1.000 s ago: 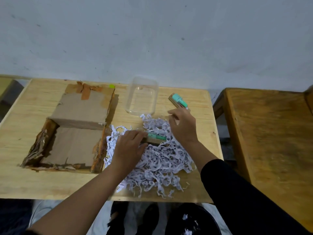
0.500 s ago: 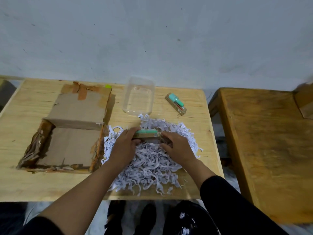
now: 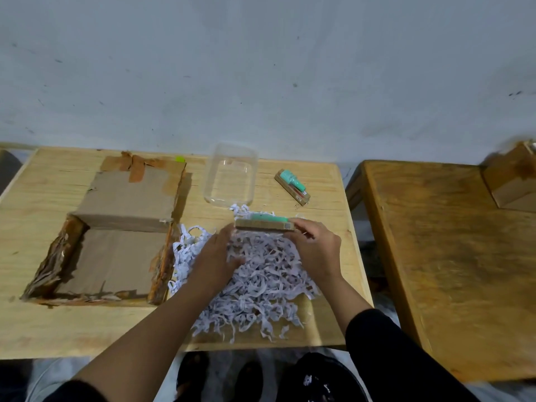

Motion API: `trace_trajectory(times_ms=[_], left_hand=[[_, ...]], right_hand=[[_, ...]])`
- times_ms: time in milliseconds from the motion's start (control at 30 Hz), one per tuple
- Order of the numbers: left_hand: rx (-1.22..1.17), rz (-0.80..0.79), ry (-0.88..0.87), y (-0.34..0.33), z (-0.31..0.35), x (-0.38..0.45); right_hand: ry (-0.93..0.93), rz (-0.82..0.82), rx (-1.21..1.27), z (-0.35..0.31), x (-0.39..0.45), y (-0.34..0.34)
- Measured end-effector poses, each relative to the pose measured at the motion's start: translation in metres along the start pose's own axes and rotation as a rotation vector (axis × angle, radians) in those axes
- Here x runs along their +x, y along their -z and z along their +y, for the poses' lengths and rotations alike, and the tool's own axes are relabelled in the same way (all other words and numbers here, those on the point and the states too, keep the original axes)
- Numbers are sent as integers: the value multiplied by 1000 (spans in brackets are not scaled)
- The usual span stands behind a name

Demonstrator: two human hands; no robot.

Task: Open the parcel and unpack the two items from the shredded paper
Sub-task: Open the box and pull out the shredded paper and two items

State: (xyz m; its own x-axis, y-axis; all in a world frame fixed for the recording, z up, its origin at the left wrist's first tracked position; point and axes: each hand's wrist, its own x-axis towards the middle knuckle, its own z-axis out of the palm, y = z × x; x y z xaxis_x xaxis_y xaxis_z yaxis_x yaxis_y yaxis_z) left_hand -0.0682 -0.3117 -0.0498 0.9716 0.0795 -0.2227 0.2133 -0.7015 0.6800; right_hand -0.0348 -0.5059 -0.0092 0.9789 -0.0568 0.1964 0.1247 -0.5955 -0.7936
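A heap of white shredded paper (image 3: 255, 280) lies on the wooden table (image 3: 43, 323), right of the opened cardboard parcel (image 3: 116, 256). Above the heap's far edge I hold a small carded item with a teal top (image 3: 264, 222) level between both hands. My left hand (image 3: 216, 253) pinches its left end and my right hand (image 3: 316, 245) grips its right end. A second, similar teal item on a brown card (image 3: 293, 187) lies on the table at the far right, apart from the paper.
A clear plastic container (image 3: 230, 175) stands at the back of the table, just beyond the shredded paper. A darker wooden table (image 3: 452, 271) adjoins on the right, with a cardboard box (image 3: 513, 178) at its far corner. A grey wall runs behind.
The held item rose out of the shredded paper and moved toward the far edge of the heap. My right hand came back from the far item and took hold of the held item's right end.
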Motion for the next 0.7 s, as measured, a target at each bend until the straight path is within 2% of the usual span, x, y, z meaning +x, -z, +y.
trace_trajectory(times_ms=[67,100,300,533,700], left_hand=[[28,-1,-6,-2,0,-1],[62,-1,-22,-3,0,-1],[125,50,-88,-10,-2,0],[115,93,-103,-17,-9,5],[86,81,-105,-14,-4,1]], right_hand=[[-238,43,162,-2,7,5],[-299,77,194,-1,11,6],[-483,222,239,12,43,-4],[-480,177,69,38,67,-32],[-467,26,-22,41,77,-36]])
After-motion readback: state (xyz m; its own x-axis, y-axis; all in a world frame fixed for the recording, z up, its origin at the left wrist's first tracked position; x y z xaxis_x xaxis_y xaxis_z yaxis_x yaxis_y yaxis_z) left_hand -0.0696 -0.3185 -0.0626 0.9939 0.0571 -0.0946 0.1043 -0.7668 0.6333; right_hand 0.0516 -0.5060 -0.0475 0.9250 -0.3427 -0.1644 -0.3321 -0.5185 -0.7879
